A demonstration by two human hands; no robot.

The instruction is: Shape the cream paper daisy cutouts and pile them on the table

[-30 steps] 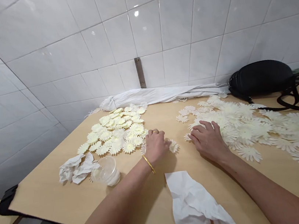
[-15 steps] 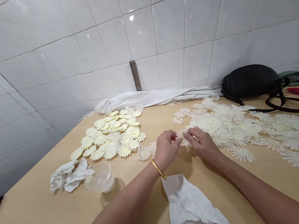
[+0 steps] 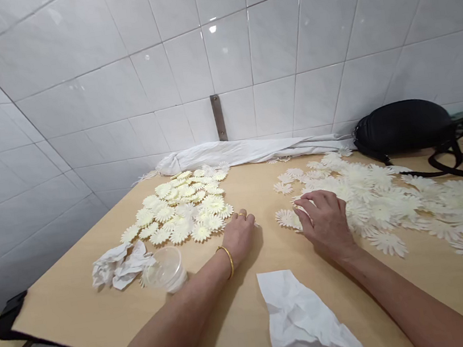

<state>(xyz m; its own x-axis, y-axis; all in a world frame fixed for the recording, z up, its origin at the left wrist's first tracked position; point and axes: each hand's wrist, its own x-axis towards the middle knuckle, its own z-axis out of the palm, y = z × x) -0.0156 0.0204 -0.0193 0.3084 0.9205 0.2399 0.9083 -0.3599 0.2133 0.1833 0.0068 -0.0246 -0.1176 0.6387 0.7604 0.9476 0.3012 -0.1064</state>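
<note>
White paper daisies (image 3: 374, 211) lie under your loosely spread right hand (image 3: 324, 225), pinching nothing. Your curled left hand (image 3: 240, 235) rests on the pale wooden bench (image 3: 82, 309), its hold hidden.

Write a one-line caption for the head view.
Left hand beside cream daisy cut-outs, right hand at white ones, on a wooden table.

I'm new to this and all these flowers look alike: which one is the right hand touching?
On the pale table, find the white heap of daisy cut-outs at right. At its near-left edge, the right hand touches one small flower, lying almost apart from the heap.
</note>
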